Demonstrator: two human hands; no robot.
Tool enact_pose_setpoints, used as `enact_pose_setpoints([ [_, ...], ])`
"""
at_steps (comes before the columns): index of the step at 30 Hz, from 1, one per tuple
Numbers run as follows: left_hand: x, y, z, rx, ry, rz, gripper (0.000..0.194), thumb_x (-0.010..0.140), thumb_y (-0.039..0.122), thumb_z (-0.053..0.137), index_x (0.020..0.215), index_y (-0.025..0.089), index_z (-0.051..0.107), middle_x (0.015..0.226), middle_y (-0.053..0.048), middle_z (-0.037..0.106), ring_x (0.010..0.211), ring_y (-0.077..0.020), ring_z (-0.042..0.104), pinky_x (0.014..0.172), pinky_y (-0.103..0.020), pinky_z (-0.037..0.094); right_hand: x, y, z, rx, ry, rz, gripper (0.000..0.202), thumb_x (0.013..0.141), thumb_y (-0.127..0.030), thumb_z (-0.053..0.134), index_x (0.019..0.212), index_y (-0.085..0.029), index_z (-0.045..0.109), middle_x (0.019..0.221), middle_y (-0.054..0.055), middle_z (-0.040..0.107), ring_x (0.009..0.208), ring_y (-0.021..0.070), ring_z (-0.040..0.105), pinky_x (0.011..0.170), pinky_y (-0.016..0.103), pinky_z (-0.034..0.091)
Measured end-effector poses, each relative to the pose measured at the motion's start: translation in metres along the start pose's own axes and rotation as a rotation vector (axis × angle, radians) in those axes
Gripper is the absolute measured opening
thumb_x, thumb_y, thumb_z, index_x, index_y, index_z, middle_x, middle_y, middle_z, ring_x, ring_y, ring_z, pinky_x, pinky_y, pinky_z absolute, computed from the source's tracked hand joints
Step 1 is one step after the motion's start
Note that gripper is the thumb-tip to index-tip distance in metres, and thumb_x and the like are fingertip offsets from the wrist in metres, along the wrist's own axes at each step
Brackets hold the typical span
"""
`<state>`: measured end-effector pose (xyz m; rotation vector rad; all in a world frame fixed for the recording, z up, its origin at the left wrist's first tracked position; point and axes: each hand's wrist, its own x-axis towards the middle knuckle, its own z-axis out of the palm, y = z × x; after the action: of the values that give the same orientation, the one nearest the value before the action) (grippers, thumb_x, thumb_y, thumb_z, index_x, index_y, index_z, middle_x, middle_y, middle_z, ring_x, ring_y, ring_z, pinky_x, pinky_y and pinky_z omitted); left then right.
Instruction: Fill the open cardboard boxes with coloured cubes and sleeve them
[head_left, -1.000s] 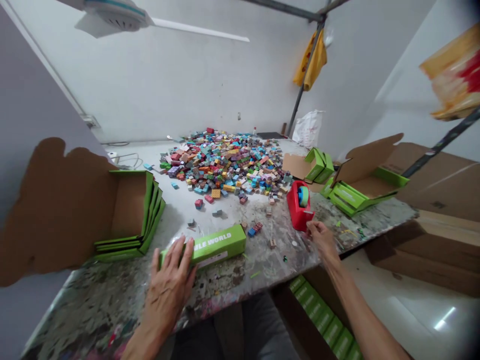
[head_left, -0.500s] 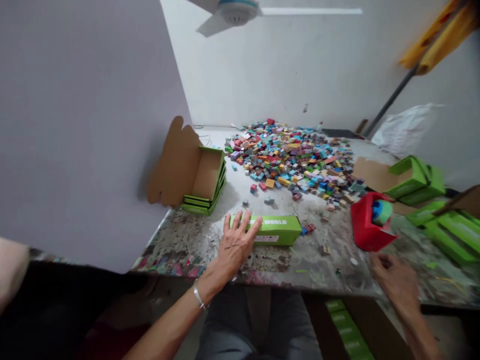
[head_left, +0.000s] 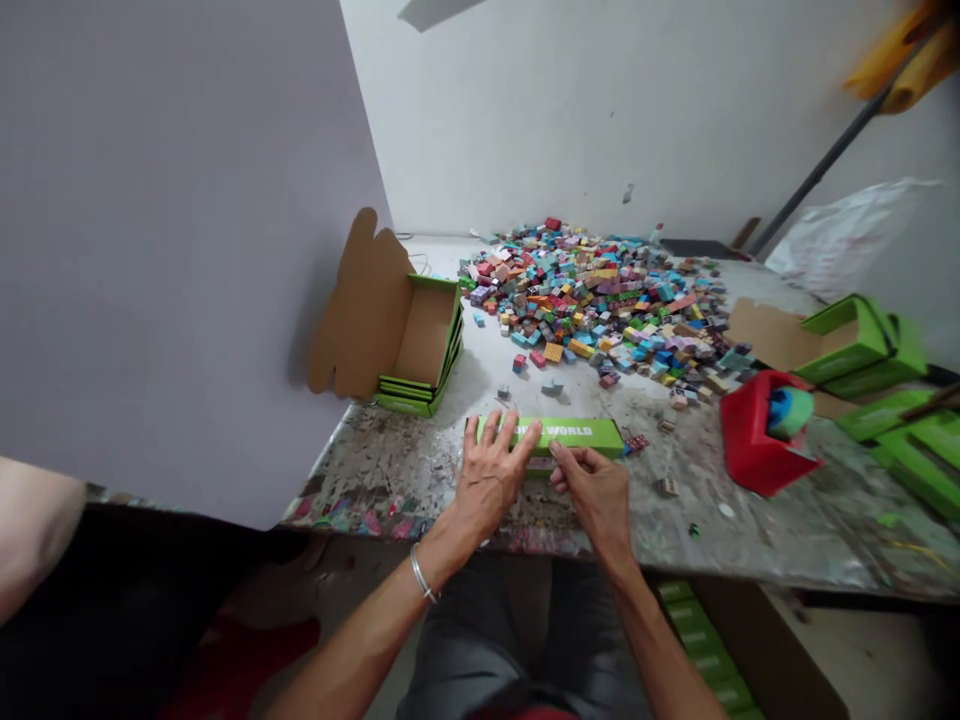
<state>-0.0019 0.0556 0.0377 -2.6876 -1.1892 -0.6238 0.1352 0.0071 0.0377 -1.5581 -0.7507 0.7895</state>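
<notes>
A closed green cardboard box [head_left: 592, 434] with white lettering that ends in "WORLD" lies lengthwise near the table's front edge. Spread over its left part are the fingers of my left hand [head_left: 491, 470], flat on the top and open. My right hand [head_left: 596, 490] is at the box's front side, right of the left hand. Its thumb and forefinger are pinched together at the top front edge; what they hold, if anything, is too small to make out. Off to the right stands a red tape dispenser [head_left: 757, 440] with a blue and green roll [head_left: 791, 412].
A heap of small coloured toy bricks [head_left: 592, 300] covers the back of the table. Nested open green boxes [head_left: 420, 390] stand at left beside a grey panel [head_left: 172, 250]; more green boxes [head_left: 847, 345] lie at right. A carton [head_left: 772, 640] of green boxes is below. Another person's arm [head_left: 37, 530] shows at far left.
My right hand has moved left from beside the red tape dispenser to the front of the green box, its fingers pinched. My left hand has stayed on the box. The view has shifted slightly.
</notes>
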Motion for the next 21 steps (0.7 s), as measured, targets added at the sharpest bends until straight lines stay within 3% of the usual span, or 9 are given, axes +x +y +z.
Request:
enact_pose_setpoints([
  [4,0.002,-0.001,0.001,-0.019,-0.016,-0.017,0.046,0.092,0.024,0.044,0.138,0.03,0.041,0.139,-0.009,0.046,0.128,-0.0305,0.039,0.109,-0.055,0.027,0.0,0.006,0.0,-0.085,0.059,-0.023,0.043,0.069,-0.059,0.066,0.074,-0.017,0.068,0.053,0.001,0.064,0.045,0.0151,0.055,0.045,0.026,0.044],
  [8,0.004,-0.002,0.0,-0.036,-0.024,-0.011,0.046,0.092,0.025,0.045,0.137,0.03,0.041,0.139,-0.009,0.046,0.127,-0.0306,0.04,0.108,-0.055,0.027,0.002,0.019,-0.005,-0.39,0.166,-0.168,0.045,0.075,-0.064,0.059,0.069,-0.019,0.066,0.061,0.005,0.068,0.054,0.0185,0.06,0.054,0.028,0.044],
  [11,0.005,-0.002,-0.001,-0.038,-0.023,-0.005,0.046,0.091,0.025,0.046,0.137,0.029,0.042,0.138,-0.01,0.046,0.126,-0.0309,0.04,0.107,-0.055,0.028,0.005,0.038,-0.014,-0.667,0.135,-0.164,0.051,0.076,-0.068,0.052,0.059,-0.022,0.063,0.062,0.008,0.069,0.056,0.0218,0.062,0.053,0.03,0.042],
  [15,0.003,-0.001,-0.001,-0.025,-0.021,-0.012,0.047,0.092,0.025,0.045,0.138,0.03,0.041,0.139,-0.01,0.045,0.127,-0.0312,0.039,0.108,-0.055,0.028,-0.004,0.05,-0.025,-0.947,0.056,-0.198,0.05,0.081,-0.067,0.048,0.064,-0.023,0.065,0.059,0.008,0.067,0.055,0.0242,0.062,0.05,0.031,0.037],
  [18,0.001,-0.001,-0.001,-0.019,-0.019,-0.017,0.047,0.092,0.025,0.045,0.138,0.03,0.04,0.139,-0.01,0.046,0.127,-0.03,0.04,0.108,-0.054,0.028,-0.01,0.036,-0.033,-0.981,0.175,-0.378,0.046,0.08,-0.065,0.052,0.082,-0.021,0.065,0.069,0.009,0.068,0.064,0.0241,0.063,0.059,0.033,0.042],
  [21,0.0,0.0,0.0,-0.008,-0.006,-0.015,0.047,0.091,0.025,0.047,0.138,0.03,0.041,0.138,-0.009,0.048,0.127,-0.0294,0.041,0.108,-0.053,0.028,0.0,0.014,-0.039,-0.923,0.379,-0.688,0.072,0.071,-0.07,0.058,0.114,-0.012,0.057,0.107,0.017,0.064,0.101,0.0316,0.057,0.086,0.043,0.043],
])
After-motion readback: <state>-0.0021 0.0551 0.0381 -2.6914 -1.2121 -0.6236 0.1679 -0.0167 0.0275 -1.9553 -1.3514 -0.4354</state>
